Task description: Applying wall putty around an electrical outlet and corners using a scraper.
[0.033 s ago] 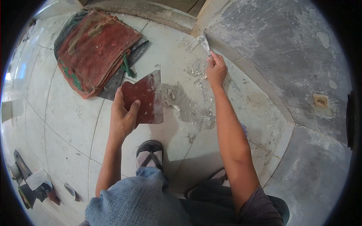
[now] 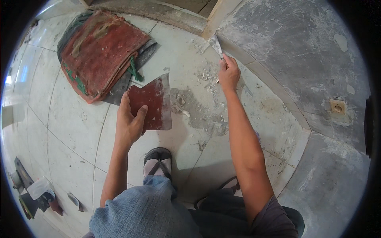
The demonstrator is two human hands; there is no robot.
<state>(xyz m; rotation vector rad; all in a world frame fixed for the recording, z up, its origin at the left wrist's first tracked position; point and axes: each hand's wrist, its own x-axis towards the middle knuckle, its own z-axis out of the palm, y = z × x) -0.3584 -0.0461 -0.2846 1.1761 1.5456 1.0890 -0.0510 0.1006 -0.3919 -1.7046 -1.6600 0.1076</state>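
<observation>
Two hands are working here: the left hand (image 2: 129, 123) is gripping one wide red scraper (image 2: 152, 104), the right hand (image 2: 229, 73) is holding one narrow putty knife (image 2: 216, 44). One stack of red mats (image 2: 101, 49) is lying near the far left edge of the tiled floor (image 2: 71, 119). Two sandalled feet (image 2: 158, 162) are showing, and one square socket box (image 2: 337, 106) is sitting in the grey wall at the right.

Glossy floor tiles (image 2: 75, 119), rough grey wall (image 2: 301, 51), metal scraper blade (image 2: 216, 43)
</observation>
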